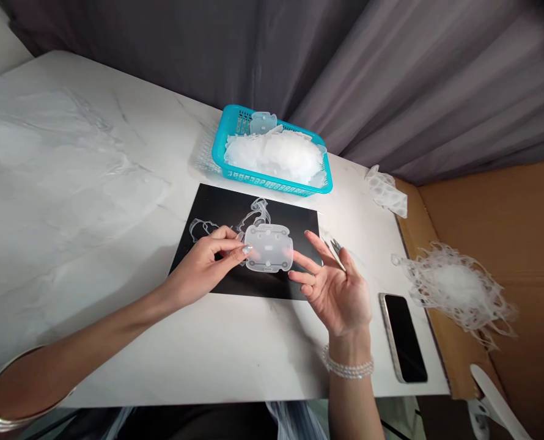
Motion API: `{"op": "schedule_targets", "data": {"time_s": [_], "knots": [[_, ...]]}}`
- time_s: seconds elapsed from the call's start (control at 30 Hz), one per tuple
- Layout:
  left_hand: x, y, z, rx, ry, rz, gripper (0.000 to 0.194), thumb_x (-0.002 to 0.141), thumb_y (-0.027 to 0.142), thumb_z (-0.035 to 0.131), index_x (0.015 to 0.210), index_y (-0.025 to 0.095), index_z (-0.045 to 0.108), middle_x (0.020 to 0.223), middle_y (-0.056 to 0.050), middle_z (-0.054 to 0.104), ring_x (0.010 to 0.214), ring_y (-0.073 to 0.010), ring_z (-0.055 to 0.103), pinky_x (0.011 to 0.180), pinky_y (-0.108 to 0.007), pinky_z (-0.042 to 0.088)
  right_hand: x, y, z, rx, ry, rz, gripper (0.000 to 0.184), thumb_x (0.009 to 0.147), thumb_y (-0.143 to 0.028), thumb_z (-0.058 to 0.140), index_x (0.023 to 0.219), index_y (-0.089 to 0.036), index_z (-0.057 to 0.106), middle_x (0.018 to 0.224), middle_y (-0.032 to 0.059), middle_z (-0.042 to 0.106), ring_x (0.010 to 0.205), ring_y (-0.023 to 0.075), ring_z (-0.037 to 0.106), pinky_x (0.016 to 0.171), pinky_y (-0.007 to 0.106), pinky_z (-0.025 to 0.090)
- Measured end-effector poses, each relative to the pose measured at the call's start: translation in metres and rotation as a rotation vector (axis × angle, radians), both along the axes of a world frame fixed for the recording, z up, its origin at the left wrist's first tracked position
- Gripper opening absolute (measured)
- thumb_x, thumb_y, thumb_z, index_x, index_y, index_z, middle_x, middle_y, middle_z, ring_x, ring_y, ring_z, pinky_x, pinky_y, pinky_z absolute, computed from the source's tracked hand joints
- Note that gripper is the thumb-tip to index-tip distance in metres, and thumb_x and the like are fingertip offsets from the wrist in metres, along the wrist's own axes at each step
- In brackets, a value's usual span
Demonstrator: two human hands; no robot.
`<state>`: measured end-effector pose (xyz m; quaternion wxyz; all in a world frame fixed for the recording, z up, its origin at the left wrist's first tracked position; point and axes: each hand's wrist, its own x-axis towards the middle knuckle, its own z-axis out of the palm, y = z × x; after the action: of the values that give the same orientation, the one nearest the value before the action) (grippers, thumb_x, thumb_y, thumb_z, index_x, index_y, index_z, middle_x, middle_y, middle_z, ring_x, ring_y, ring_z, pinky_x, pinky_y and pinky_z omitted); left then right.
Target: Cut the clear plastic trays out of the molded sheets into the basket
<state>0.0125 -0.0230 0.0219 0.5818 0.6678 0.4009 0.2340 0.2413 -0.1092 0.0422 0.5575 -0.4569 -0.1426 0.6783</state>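
My left hand pinches the left edge of a flat, clear moulded plastic piece between thumb and fingers. The piece has rounded corners and small round bosses, and it is held just above a black sheet. My right hand is raised with its fingers spread, holding nothing, and its fingertips are close to the piece's right edge. Thin, curly strips of clear plastic trimmings lie on the black sheet behind the piece. A small pair of metal tweezers or snips lies just beyond my right fingers; its exact kind is partly hidden.
A turquoise plastic basket heaped with clear plastic pieces stands beyond the sheet on a white marble table. A smartphone lies to the right. A pile of plastic trimmings rests on cardboard beyond the table's right edge.
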Motion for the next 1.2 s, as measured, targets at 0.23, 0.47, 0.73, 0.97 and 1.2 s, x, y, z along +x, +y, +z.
{"op": "schedule_targets", "data": {"time_s": [0.23, 0.47, 0.73, 0.97, 1.2], "knots": [[0.001, 0.001, -0.004, 0.023, 0.061, 0.016, 0.040, 0.093, 0.055, 0.052, 0.085, 0.025, 0.077, 0.094, -0.002, 0.055, 0.083, -0.0161, 0.053, 0.070, -0.029, 0.042, -0.005, -0.001, 0.002, 0.029, -0.011, -0.028, 0.062, 0.095, -0.065, 0.036, 0.135, -0.022, 0.055, 0.103, 0.0142, 0.077, 0.093, 0.0272, 0.075, 0.085, 0.045, 0.056], [0.000, 0.008, -0.005, -0.287, -0.053, 0.080, 0.060, 0.096, 0.063, 0.034, 0.089, 0.024, 0.079, 0.098, -0.006, 0.072, 0.089, -0.0228, 0.057, 0.079, -0.037, 0.044, -0.017, -0.009, 0.001, 0.227, -0.179, -0.017, 0.064, 0.098, -0.064, 0.025, 0.133, -0.022, 0.059, 0.097, 0.0110, 0.078, 0.103, 0.0295, 0.072, 0.099, 0.053, 0.048], [-0.001, 0.008, 0.002, -0.295, -0.103, 0.065, 0.022, 0.086, 0.043, 0.065, 0.084, 0.025, 0.078, 0.091, -0.001, 0.059, 0.095, -0.0188, 0.053, 0.091, -0.034, 0.034, -0.017, -0.010, -0.006, 0.343, -0.272, 0.028, 0.067, 0.100, -0.059, 0.015, 0.129, -0.021, 0.062, 0.102, 0.0119, 0.078, 0.106, 0.0327, 0.069, 0.101, 0.057, 0.044], [-0.001, 0.008, -0.001, -0.284, -0.098, 0.038, 0.023, 0.088, 0.042, 0.062, 0.089, 0.027, 0.078, 0.095, -0.001, 0.058, 0.099, -0.0184, 0.056, 0.095, -0.034, 0.036, -0.019, -0.008, -0.008, 0.304, -0.274, 0.007, 0.067, 0.099, -0.061, 0.018, 0.125, -0.022, 0.066, 0.101, 0.0114, 0.078, 0.109, 0.0327, 0.068, 0.101, 0.054, 0.042], [-0.007, 0.019, -0.017, 0.180, 0.218, 0.149, 0.040, 0.091, 0.043, 0.053, 0.123, 0.024, 0.067, 0.093, -0.003, 0.055, 0.081, -0.0193, 0.057, 0.074, -0.035, 0.046, -0.011, 0.026, 0.013, 0.363, -0.340, -0.042, 0.066, 0.099, -0.060, 0.023, 0.113, -0.019, 0.073, 0.106, 0.0139, 0.077, 0.107, 0.0313, 0.068, 0.097, 0.048, 0.044]]}}
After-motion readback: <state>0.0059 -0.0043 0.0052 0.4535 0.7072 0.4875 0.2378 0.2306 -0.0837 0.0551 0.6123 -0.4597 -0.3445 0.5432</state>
